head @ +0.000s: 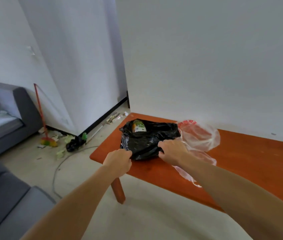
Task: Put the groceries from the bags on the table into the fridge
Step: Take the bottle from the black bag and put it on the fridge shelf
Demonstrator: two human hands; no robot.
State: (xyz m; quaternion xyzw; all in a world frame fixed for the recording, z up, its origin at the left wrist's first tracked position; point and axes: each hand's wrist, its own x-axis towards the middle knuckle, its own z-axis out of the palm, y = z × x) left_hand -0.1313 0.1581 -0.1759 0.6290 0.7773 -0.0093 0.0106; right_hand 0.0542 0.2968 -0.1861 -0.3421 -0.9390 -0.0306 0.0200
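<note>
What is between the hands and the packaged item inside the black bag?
Only the bag's own plastic. Left hand and right hand grip the near edge of the crumpled black plastic bag; the green-and-orange packaged item shows at its far open end. Nothing else intervenes.

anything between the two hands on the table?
Yes, head view: the near edge of the black bag spans from left hand to right hand; both grip it.

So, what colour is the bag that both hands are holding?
Black. The bag on the table shows best in the head view, the only one.
</note>
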